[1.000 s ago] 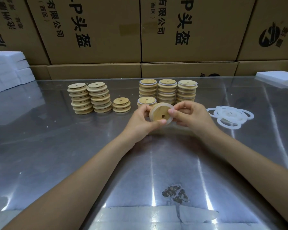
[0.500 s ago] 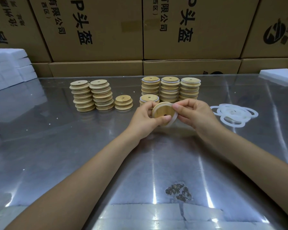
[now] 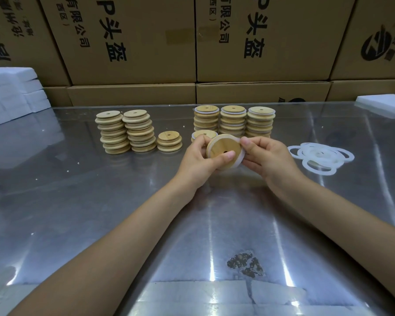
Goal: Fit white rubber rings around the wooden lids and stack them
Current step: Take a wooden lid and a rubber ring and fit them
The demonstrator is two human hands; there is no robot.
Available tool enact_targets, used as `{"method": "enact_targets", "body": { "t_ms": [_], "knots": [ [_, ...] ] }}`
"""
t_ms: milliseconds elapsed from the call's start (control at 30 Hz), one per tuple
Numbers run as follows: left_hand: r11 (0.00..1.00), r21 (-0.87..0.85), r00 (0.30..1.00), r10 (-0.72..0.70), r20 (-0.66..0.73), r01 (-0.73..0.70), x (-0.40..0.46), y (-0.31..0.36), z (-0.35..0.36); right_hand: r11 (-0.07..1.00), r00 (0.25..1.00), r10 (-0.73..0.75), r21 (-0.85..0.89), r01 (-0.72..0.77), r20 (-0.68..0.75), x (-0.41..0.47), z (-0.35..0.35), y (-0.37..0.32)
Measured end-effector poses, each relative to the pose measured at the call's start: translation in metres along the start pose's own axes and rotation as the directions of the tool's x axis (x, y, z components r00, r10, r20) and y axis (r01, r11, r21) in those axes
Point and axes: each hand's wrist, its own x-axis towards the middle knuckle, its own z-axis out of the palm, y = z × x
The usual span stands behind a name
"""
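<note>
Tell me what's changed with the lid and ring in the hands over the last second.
The wooden lid tipped flatter, and the white rubber ring now hangs loose along its right edge. The left hand and right hand still hold both. The stacks and the loose rings stayed put.

left cardboard box [image 3: 128, 37]: "P头盔", "有限公司" | middle cardboard box [image 3: 260, 37]: "头盔", perhaps "(西区)"

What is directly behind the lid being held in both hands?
A short stack of ringed lids sits behind the held lid, partly covered by the left hand; its height is hidden.
</note>
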Motion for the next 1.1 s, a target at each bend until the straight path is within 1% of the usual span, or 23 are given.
{"method": "enact_targets", "body": {
  "t_ms": [133, 267, 333, 400, 467, 567, 667, 800, 900, 1000, 1100],
  "knots": [
    [0.998, -0.062, 1.000, -0.025, -0.002, 0.025, -0.0004, 0.0007, -0.0007, 0.992, 0.995, -0.098, -0.081, 0.096, -0.023, -0.0014, 0.0036, -0.0026],
    [0.994, -0.102, 1.000, -0.031, 0.001, 0.031, 0.0010, 0.0002, -0.0061, 0.985, 0.994, -0.106, -0.134, 0.106, 0.011, -0.0044, 0.0054, 0.0014],
    [0.997, -0.060, 0.999, -0.039, 0.022, 0.041, 0.0010, 0.0001, -0.0069, 0.983, 0.994, -0.105, -0.154, 0.105, 0.009, -0.0045, 0.0049, 0.0027],
    [0.999, 0.019, 0.999, -0.032, 0.033, 0.031, 0.0019, 0.0007, -0.0070, 0.981, 0.995, -0.104, -0.164, 0.103, 0.003, -0.0041, 0.0039, 0.0024],
    [0.999, 0.039, 0.999, -0.029, 0.034, 0.028, 0.0023, 0.0025, -0.0070, 0.989, 0.997, -0.074, -0.131, 0.073, -0.001, -0.0034, 0.0031, 0.0020],
    [0.998, -0.018, 0.998, -0.056, 0.030, 0.057, 0.0023, 0.0033, -0.0069, 0.998, 1.000, -0.011, -0.054, 0.012, 0.002, -0.0025, 0.0032, 0.0020],
    [0.996, -0.048, 0.997, -0.072, 0.025, 0.073, 0.0018, 0.0018, -0.0057, 1.000, 1.000, 0.011, -0.005, -0.011, 0.001, -0.0030, 0.0040, 0.0010],
    [0.996, -0.062, 0.998, -0.063, 0.002, 0.063, 0.0018, -0.0004, -0.0044, 1.000, 1.000, 0.000, -0.029, 0.000, -0.006, -0.0025, 0.0039, 0.0014],
    [0.991, -0.106, 0.997, -0.083, -0.006, 0.082, 0.0010, -0.0030, -0.0046, 0.999, 0.999, 0.002, -0.048, 0.000, 0.034, -0.0019, 0.0025, 0.0005],
    [0.982, -0.156, 0.995, -0.104, 0.008, 0.104, 0.0003, -0.0038, -0.0042, 0.999, 0.999, 0.003, -0.044, 0.000, 0.051, -0.0026, 0.0008, -0.0007],
    [0.977, -0.177, 0.993, -0.111, 0.033, 0.116, -0.0006, -0.0026, -0.0022, 1.000, 0.999, 0.000, -0.031, 0.001, 0.034, -0.0022, -0.0001, -0.0001]
  ]
}}
